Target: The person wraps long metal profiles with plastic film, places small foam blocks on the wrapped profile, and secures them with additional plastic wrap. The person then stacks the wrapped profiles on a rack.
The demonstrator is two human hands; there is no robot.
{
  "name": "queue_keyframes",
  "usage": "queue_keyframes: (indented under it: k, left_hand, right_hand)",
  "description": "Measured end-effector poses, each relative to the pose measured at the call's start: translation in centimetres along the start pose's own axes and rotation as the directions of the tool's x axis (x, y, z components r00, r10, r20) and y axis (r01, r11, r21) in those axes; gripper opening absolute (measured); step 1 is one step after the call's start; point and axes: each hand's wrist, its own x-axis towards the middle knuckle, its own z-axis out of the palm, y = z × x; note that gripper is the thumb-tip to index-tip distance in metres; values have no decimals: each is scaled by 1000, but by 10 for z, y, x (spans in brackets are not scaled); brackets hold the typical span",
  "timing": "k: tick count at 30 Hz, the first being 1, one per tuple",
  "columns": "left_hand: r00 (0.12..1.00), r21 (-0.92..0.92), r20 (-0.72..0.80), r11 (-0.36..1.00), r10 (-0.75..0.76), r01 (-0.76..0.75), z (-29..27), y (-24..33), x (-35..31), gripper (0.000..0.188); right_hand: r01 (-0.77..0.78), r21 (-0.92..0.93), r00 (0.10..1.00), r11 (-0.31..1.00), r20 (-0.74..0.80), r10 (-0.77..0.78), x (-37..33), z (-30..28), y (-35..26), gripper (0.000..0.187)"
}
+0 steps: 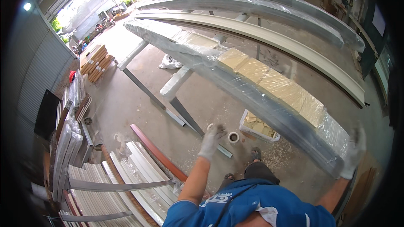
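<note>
A long bundle wrapped in clear plastic film point(252, 94) lies slantwise before me, with cream panels point(284, 88) showing through its upper side. My right hand point(354, 153), in a pale glove, is at the near right end of this bundle beside the film. Its fingers point up and look stretched out, slightly blurred. Off to the left, my left hand point(213, 138) is raised over the floor, gloved, with dark fingertips spread and somewhat smeared. A small pale round thing beside its thumb is partly hidden. Below the bundle, a roll of tape point(233, 137) stands on the floor.
Padded metal stands point(174, 85) carry the bundle. A white bin point(257, 126) of cream offcuts sits beneath it. Beyond lie a long cream profile point(269, 38) and more wrapped bundles point(252, 6). White strips point(101, 185) are stacked lower left; brown bundles point(96, 63) stand farther back.
</note>
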Motion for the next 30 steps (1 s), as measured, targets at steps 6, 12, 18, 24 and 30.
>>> queue_keyframes:
  k: [6, 12, 18, 24, 30]
  left_hand:
    - [988, -613, 60, 776, -142, 148, 133, -7, 48, 101]
    - [996, -566, -55, 819, 75, -93, 206, 15, 68, 103]
    - [986, -578, -168, 811, -9, -91, 231, 25, 69, 99]
    - [993, -613, -118, 788, -18, -59, 270, 24, 112, 104]
    - [996, -583, -56, 808, 66, -86, 272, 14, 128, 109]
  right_hand:
    - [-382, -286, 921, 879, -41, 387, 7, -90, 254, 65]
    - [-923, 226, 383, 312, 450, 807, -54, -35, 335, 67]
    - [-891, 433, 382, 136, 554, 740, -18, 19, 301, 66]
    - [-835, 544, 454, 83, 598, 661, 38, 41, 288, 65]
    - [-797, 604, 487, 32, 610, 626, 75, 40, 283, 65]
